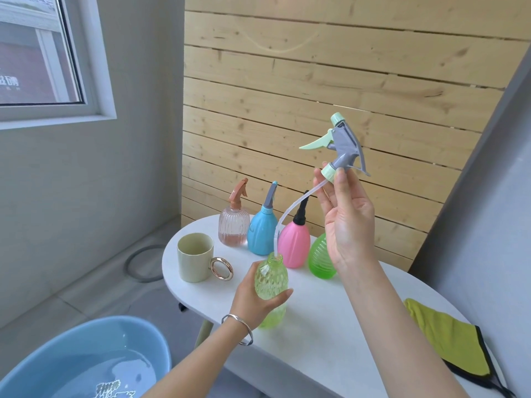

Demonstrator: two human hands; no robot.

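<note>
Left hand (255, 300) is wrapped round the yellow-green bottle (271, 285), thumb on the near side & fingers curled behind, w/ a silver bracelet (241, 328) on that wrist. The bottle stands about upright on the white table (316, 354), nr its front edge, neck open. Right hand (347, 222) is raised well above it, palm twd the camera, pinching the pale green collar of the spray head (343, 145) btw thumb & fingertips; the head is grey w/ a mint trigger & nozzle, and is tilted. A clear tube (287, 214) curves down from the spray head, and its lower end sits just inside the bottle's neck. Behind, in a row along the table's far side: peach bottle (234, 225), blue bottle (262, 231), pink bottle (293, 245) & green bottle (319, 259); the 1st 3 have tops on, the green one's top is hidden by the right wrist. A cream mug (195, 257) w/ a gold ring handle stands left of the held bottle, apart from it. A yellow-green cloth (448, 340) w/ black edging lies at the table's right end. A blue basin (86, 363) holding water sits bottom left, lower than the table. Wood-slat wall (316, 67) behind, window (43, 53) top left.
</note>
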